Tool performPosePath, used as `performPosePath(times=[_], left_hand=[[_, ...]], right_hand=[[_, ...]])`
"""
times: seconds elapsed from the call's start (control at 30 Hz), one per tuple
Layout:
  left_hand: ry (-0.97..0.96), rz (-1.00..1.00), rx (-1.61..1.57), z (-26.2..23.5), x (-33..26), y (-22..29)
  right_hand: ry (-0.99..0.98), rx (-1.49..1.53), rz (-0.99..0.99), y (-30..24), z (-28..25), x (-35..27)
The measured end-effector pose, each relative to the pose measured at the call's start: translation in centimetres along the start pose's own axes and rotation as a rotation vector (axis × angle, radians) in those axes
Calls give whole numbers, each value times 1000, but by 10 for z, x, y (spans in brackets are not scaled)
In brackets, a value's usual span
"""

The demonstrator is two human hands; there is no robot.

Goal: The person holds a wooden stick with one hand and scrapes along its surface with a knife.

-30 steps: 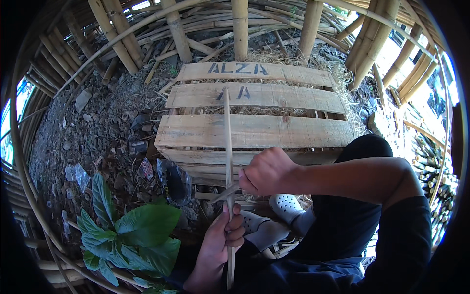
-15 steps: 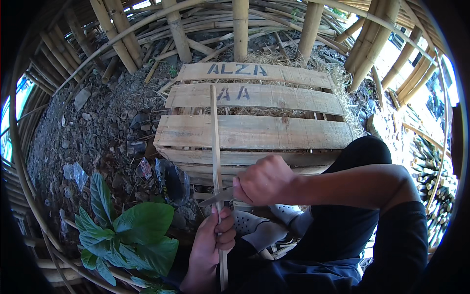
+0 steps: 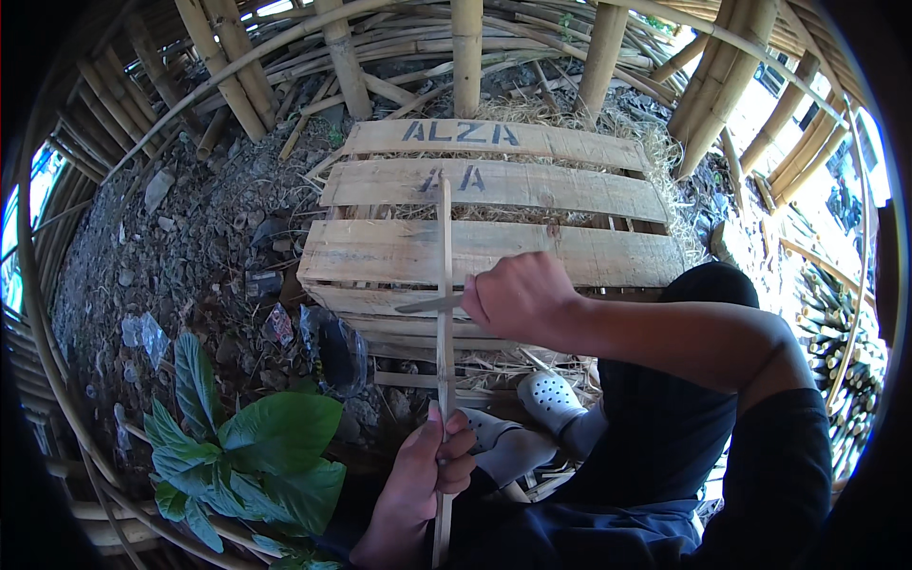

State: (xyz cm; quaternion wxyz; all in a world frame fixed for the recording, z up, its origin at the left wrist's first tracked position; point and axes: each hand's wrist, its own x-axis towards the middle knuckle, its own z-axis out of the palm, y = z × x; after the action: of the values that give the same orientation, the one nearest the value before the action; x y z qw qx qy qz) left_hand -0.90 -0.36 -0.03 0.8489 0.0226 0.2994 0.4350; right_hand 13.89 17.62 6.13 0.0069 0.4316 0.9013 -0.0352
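Observation:
My left hand (image 3: pixel 432 463) is closed round the lower part of a long, thin bamboo strip (image 3: pixel 445 247), which points away from me over a wooden crate (image 3: pixel 380 252). In my right hand (image 3: pixel 521 296) is a knife, gripped in a fist that hides its handle. The knife's grey blade (image 3: pixel 427 305) lies across the strip, well above my left hand and over the crate's near edge. Whether the blade cuts into the strip or only rests on it, I cannot tell.
A leafy green plant (image 3: pixel 275 432) grows at lower left. Clear plastic litter (image 3: pixel 147 334) and stones lie on the soil. Bamboo posts (image 3: pixel 466 57) stand behind the crate, with stacked bamboo sticks (image 3: pixel 836 351) at far right. My feet wear grey clogs (image 3: pixel 549 399).
My right hand has slid the knife away from me along the strip, farther from my left hand. The strip and my left hand have shifted slightly right.

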Motion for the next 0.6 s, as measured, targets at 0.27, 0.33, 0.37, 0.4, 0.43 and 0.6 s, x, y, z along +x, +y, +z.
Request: performPosePath(times=[0.27,0.33,0.37,0.4,0.43,0.6], left_hand=[[103,50,119,7,0,-1],[98,58,112,10,0,-2],[100,68,104,10,-1,-2],[103,69,103,8,-2,-1],[114,81,118,4,-2,1],[97,98,146,3,-2,0]], right_hand=[[105,53,-311,-10,15,-14],[63,31,-303,-7,12,-16],[22,13,-299,-6,11,-15],[21,16,-302,-4,12,-12],[32,5,-306,-1,16,-7],[100,-8,-289,-10,19,-16]])
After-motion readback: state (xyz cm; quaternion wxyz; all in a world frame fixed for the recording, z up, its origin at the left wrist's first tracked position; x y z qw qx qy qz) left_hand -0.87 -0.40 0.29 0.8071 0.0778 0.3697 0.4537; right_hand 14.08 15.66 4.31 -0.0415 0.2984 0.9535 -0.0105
